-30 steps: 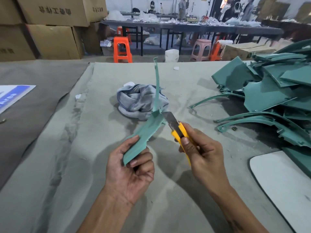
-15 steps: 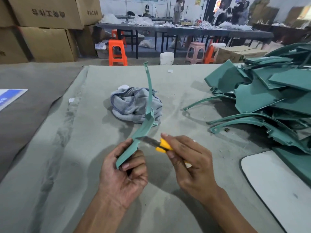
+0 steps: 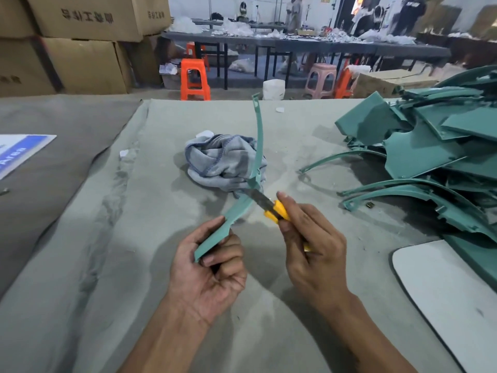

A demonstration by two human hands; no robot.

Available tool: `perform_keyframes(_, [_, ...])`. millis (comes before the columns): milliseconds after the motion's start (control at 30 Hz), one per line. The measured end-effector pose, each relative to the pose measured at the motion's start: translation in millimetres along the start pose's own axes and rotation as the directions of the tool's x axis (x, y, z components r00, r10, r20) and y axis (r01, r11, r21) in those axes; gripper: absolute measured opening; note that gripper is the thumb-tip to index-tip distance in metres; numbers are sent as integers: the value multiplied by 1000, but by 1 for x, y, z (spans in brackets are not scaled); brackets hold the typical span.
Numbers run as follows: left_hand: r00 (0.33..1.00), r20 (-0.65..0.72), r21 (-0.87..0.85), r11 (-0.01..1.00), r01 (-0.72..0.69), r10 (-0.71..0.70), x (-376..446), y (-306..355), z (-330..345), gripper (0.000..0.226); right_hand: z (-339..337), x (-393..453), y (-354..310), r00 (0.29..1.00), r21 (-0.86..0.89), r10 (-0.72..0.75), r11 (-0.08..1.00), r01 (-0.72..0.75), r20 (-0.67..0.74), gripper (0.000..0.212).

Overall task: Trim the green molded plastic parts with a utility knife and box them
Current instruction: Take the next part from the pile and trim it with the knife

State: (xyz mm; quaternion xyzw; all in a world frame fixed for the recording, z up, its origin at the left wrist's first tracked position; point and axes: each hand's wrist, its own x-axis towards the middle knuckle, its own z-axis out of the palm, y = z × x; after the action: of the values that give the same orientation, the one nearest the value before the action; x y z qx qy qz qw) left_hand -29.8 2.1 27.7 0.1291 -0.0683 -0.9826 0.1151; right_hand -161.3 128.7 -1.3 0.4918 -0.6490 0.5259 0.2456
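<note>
Green plastic, one long curved strip, is in my left hand: my fingers are curled round its lower, wider end, and the thin end arches up and away from me, over the grey rag lying mid-surface. My right hand grips the yellow knife, thumb and fingers wrapped tight on the handle, with the blade laid against the strip's edge just below the small tab where it narrows.

I judge this to be the trimming step, mid-part; nothing of this piece is boxed yet, and I see no open box within reach. The next move, as I read it, calls for a shallow shaving stroke along the edge, with my left hand holding the strip firm so it doesn't flex under the blade, and my left fingers kept out of the cutting line.

The heap of other green parts sits toward the surface's right edge, well apart from my hands. Cardboard boxes are stacked beyond the far left corner.
</note>
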Motion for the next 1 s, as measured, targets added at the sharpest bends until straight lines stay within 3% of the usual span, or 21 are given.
perform_keyframes(100, [999,-34,-13,1000,-6,5,0,-2,-1,28,-9,2,5,995,-71,38,996,-45,-96,39])
perform_keyframes(233, [999,-35,-10,999,-31,31,0,-4,0,28,-11,0,-3,989,30,-129,991,127,78,35])
perform_keyframes(300, [999,-28,-15,1000,-18,18,0,-4,1,25,-5,2,-4,986,0,-125,992,126,110,36])
perform_keyframes(400, [999,-54,37,999,-7,9,0,-3,2,24,-6,7,-1,997,-109,48,993,-54,-65,39])
perform_keyframes(467, [996,-83,64,998,-7,12,-1,-3,3,24,-11,8,2,967,-91,182,975,-201,-178,42])
perform_keyframes(567, [994,-104,105,994,-6,17,0,-7,6,31,-15,8,-10,945,63,296,955,-289,-143,32])
perform_keyframes(633, [995,-102,151,988,15,1,1,-9,8,32,-11,10,-24,921,259,389,891,-372,-16,30])
perform_keyframes(767, [992,-96,230,968,103,-83,0,-10,10,30,-2,9,-39,783,511,585,616,-599,213,41])
perform_keyframes(867, [984,-129,312,936,160,-125,0,-11,14,24,-3,11,-35,728,595,662,517,-615,178,19])
perform_keyframes(1000, [969,-247,498,861,100,30,6,-17,16,11,-6,15,-24,661,626,742,464,-627,112,18])
